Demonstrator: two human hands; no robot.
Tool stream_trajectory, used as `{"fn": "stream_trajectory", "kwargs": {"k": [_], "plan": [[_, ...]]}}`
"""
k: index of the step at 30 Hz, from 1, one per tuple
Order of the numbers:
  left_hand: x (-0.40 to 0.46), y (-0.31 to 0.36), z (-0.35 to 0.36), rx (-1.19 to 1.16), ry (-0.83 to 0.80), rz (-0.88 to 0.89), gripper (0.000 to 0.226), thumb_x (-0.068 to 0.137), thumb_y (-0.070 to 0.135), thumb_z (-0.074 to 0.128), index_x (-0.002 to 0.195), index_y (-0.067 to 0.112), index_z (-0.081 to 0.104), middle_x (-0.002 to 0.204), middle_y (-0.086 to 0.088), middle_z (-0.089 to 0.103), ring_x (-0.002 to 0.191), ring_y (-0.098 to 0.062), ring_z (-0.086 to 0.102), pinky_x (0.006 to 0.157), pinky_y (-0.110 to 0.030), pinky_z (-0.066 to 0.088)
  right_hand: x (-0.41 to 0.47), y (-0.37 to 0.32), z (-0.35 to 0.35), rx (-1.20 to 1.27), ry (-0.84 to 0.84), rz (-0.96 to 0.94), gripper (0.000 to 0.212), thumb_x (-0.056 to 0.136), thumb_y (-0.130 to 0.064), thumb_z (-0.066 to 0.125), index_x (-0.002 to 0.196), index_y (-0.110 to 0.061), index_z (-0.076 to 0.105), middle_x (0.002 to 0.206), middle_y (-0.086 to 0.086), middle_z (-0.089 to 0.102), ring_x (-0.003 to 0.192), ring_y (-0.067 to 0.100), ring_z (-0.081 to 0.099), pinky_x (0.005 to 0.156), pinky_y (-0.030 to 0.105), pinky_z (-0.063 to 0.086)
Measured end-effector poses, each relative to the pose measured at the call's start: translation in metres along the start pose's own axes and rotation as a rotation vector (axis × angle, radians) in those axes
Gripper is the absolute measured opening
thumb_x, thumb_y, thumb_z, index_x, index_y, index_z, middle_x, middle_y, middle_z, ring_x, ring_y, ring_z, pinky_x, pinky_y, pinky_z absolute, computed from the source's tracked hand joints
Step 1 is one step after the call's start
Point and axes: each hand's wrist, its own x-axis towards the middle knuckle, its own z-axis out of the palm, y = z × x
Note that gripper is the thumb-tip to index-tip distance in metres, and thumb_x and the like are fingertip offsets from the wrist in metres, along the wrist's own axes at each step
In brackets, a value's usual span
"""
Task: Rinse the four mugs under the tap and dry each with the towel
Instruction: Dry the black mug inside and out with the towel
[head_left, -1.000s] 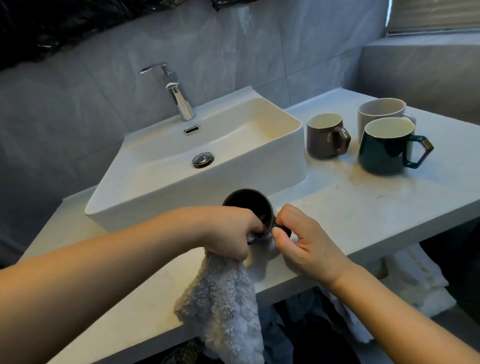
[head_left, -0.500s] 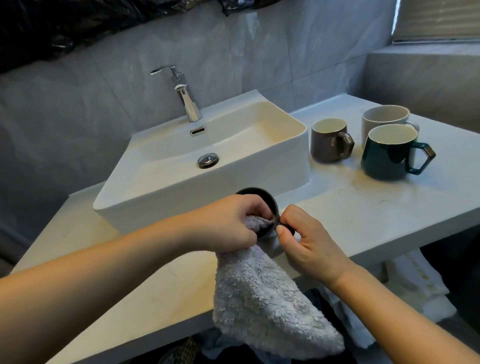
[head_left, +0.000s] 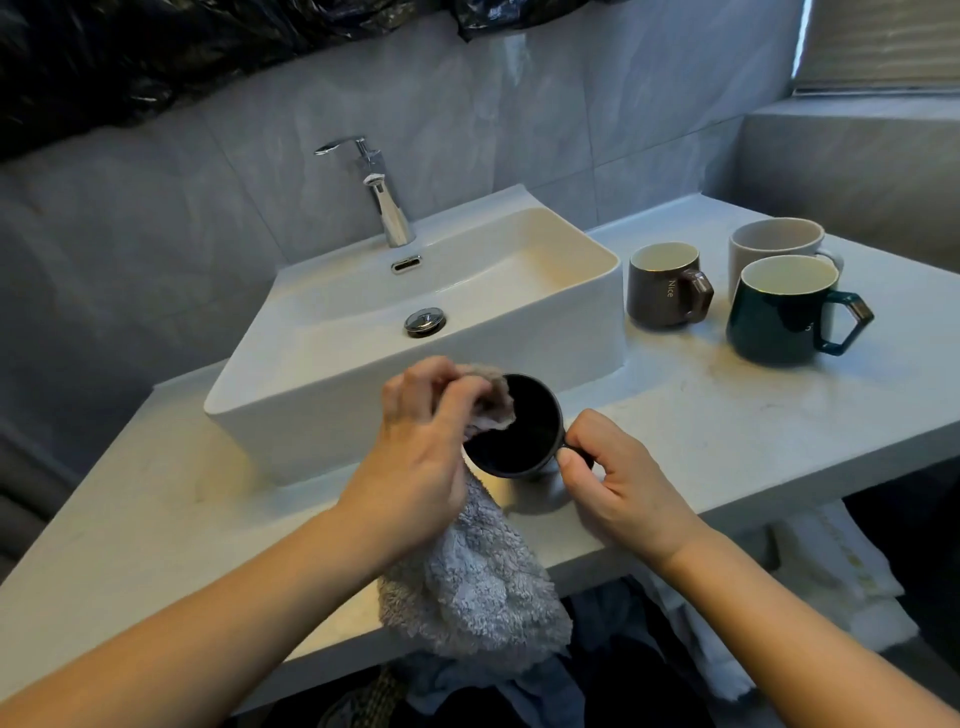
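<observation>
The black mug (head_left: 519, 426) was held just in front of the white basin (head_left: 322, 364), above the pale surface (head_left: 727, 426), its mouth tilted toward the camera. The right hand (head_left: 618, 486) pinched the mug's handle between thumb and curled fingers. The left hand (head_left: 415, 457) gripped the grey towel (head_left: 467, 587), its fingers bunching a fold of it over the mug's rim on the side away from the handle, while the rest of the towel hung down past the surface's front edge. To the right of the basin stood three upright mugs: a brown mug (head_left: 662, 286) nearest it, then a dark green mug (head_left: 779, 312), with a white mug (head_left: 769, 244) just behind the green one. The tap (head_left: 387, 208) rose at the basin's back edge.
</observation>
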Motion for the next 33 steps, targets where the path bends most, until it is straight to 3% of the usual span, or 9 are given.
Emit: {"fn": "stream_trajectory", "kwargs": {"k": [4,10,15,18,20,22,25,30,33], "plan": [[0.002,-0.011,-0.003,-0.081,0.016,-0.219,0.029,0.084,-0.005,0.055,0.106,0.014,0.054,0.104,-0.001,0.048,0.101,-0.026,0.046,0.084,-0.030,0.036,-0.001,0.000,0.000,-0.007,-0.005,0.009,0.017,0.089,-0.034,0.042,0.074,-0.036,0.035,0.075,-0.011,0.040,0.070,0.004,0.041,0.064,0.016,0.032],[0.025,-0.032,-0.059,0.038,0.016,-0.429,0.014,0.092,0.007,0.047,0.106,0.011,0.047,0.104,-0.018,0.058,0.095,-0.038,0.054,0.076,-0.039,0.038,-0.002,-0.003,-0.001,-0.016,-0.008,0.043,0.016,0.087,-0.039,0.039,0.072,-0.035,0.037,0.075,-0.011,0.043,0.070,0.004,0.044,0.063,0.015,0.034],[0.052,-0.008,-0.095,0.080,0.288,-0.411,0.018,0.088,0.022,0.054,0.102,0.012,0.059,0.094,-0.014,0.064,0.088,-0.039,0.056,0.071,-0.038,0.041,-0.001,-0.005,-0.001,-0.022,-0.001,0.050,0.017,0.087,-0.041,0.038,0.073,-0.033,0.040,0.074,-0.010,0.045,0.072,0.003,0.047,0.064,0.011,0.035],[0.033,0.025,-0.054,-0.112,0.031,-0.248,0.024,0.084,0.038,0.048,0.096,0.023,0.063,0.096,-0.002,0.063,0.095,-0.028,0.058,0.083,-0.036,0.044,0.000,-0.006,0.000,-0.017,0.010,0.048,0.016,0.087,-0.040,0.039,0.074,-0.032,0.042,0.075,-0.010,0.046,0.072,-0.001,0.047,0.064,0.013,0.036],[0.020,0.035,-0.030,-0.027,-0.261,-0.191,0.036,0.087,0.053,0.042,0.105,0.034,0.067,0.119,0.007,0.055,0.119,-0.019,0.044,0.100,-0.035,0.026,0.000,-0.007,0.000,0.032,0.002,0.028,0.014,0.089,-0.035,0.042,0.086,-0.031,0.056,0.086,-0.014,0.056,0.081,-0.004,0.052,0.070,0.017,0.040],[0.015,0.031,-0.022,0.087,-0.421,-0.038,0.032,0.095,0.051,0.041,0.110,0.040,0.067,0.128,0.014,0.050,0.126,-0.014,0.035,0.101,-0.038,0.013,0.001,-0.007,-0.001,0.067,-0.013,0.025,0.028,0.090,-0.032,0.044,0.106,-0.023,0.065,0.101,-0.017,0.062,0.094,-0.003,0.057,0.079,0.016,0.045],[0.013,0.024,-0.023,0.164,-0.549,0.167,0.015,0.092,0.038,0.041,0.095,0.031,0.053,0.102,0.014,0.055,0.116,-0.014,0.047,0.110,-0.052,0.013,0.001,-0.005,-0.001,-0.010,-0.013,0.026,0.019,0.089,-0.036,0.042,0.079,-0.022,0.050,0.079,-0.012,0.048,0.074,0.003,0.047,0.066,0.022,0.037],[0.025,0.027,-0.007,0.292,-0.745,0.204,0.057,0.077,0.045,0.052,0.131,0.026,0.046,0.129,0.005,0.057,0.133,-0.020,0.043,0.112,-0.070,-0.013,-0.002,-0.002,-0.001,-0.039,-0.006,0.005,0.019,0.090,-0.034,0.043,0.072,-0.028,0.038,0.073,-0.007,0.042,0.069,0.005,0.041,0.063,0.016,0.034],[0.037,0.036,0.004,0.288,-0.761,0.102,0.055,0.080,0.030,0.055,0.133,0.029,0.043,0.115,0.003,0.063,0.127,-0.025,0.048,0.109,-0.073,-0.016,-0.002,-0.001,-0.001,-0.028,-0.013,0.014,0.019,0.090,-0.034,0.042,0.073,-0.027,0.040,0.074,-0.008,0.043,0.070,0.005,0.042,0.064,0.015,0.034]]}}
